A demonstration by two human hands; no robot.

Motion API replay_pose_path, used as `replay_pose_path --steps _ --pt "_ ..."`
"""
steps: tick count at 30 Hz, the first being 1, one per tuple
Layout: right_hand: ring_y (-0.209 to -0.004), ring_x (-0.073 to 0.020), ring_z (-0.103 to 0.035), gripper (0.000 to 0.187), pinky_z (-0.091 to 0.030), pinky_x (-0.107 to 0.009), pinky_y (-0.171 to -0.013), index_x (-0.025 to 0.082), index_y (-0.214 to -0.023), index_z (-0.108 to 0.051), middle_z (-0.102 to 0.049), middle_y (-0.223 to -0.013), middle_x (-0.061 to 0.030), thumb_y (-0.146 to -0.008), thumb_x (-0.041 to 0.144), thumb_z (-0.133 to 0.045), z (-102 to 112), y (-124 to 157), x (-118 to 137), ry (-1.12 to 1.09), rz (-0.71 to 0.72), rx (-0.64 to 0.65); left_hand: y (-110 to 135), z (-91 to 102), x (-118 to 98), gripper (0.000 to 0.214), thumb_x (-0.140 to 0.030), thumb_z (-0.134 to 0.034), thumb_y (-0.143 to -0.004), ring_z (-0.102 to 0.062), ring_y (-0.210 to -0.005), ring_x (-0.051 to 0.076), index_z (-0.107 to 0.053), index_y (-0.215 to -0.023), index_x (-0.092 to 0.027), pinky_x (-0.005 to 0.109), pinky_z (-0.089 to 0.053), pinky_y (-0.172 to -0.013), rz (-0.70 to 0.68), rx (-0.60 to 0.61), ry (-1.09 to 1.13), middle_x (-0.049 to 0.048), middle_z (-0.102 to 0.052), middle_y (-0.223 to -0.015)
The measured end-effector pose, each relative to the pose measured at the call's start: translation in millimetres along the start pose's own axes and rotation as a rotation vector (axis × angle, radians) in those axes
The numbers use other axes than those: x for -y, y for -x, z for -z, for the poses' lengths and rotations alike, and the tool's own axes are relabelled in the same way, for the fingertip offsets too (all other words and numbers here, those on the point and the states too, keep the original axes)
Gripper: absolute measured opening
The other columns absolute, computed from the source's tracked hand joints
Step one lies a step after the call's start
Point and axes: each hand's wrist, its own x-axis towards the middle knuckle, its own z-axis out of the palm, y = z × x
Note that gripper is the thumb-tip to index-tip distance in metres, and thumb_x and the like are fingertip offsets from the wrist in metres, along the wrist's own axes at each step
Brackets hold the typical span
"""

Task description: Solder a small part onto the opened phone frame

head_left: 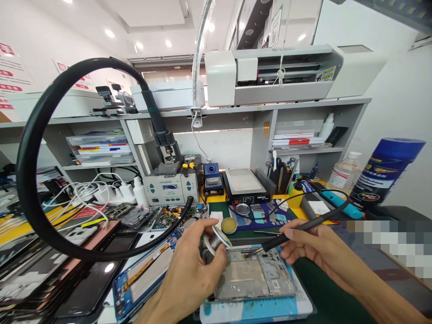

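Taking the metal device frame [250,275] as dial centre, your left hand [195,265] is gripping a wire spool [215,242] at 10 o'clock, between thumb and fingers. Your right hand [308,240] is holding the soldering iron [274,241] at 2 o'clock; its tip is pointing at the 12 o'clock edge, contact not showing clearly. The frame is resting on a blue-and-white support [229,311]. A yellow tin [229,225] is sitting at 11 o'clock, a blue phone housing [145,275] is lying at 9 o'clock, and a spray can [384,175] is standing farther off at 2 o'clock.

Single head-worn view, facing forward and down; green mat [327,306] close below, shelf [243,109] farther back, ceiling [148,12] above.
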Motion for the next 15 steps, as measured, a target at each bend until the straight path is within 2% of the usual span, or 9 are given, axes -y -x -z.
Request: replay_pose_path --steps 12,15 --pt "-0.068 -0.0234 -0.076 0.03 -0.062 -0.032 -0.064 0.016 -0.09 -0.072 -0.08 -0.071 -0.0091 -0.083 0.042 -0.084 -3.8 -0.5 0.9 0.018 0.012 0.005 0.7 0.5 -0.7 0.034 -0.039 -0.058 -0.092 -0.065 -0.084 0.024 -0.056 -0.123 -0.027 0.032 -0.049 -0.063 -0.002 -0.006 -0.007 0.0033 -0.065 -0.099" --pt "-0.069 -0.023 -0.076 0.03 -0.062 -0.031 -0.065 0.016 -0.091 -0.072 -0.08 -0.072 -0.0089 -0.084 0.043 -0.084 -3.8 -1.2 0.2 0.014 0.019 0.003 0.1 0.7 -1.1 0.034 -0.038 -0.058 -0.092 -0.064 -0.081 0.022 -0.056 -0.124 -0.027 0.032 -0.05 -0.065 -0.002 -0.002 -0.009 0.0032 -0.065 -0.098"
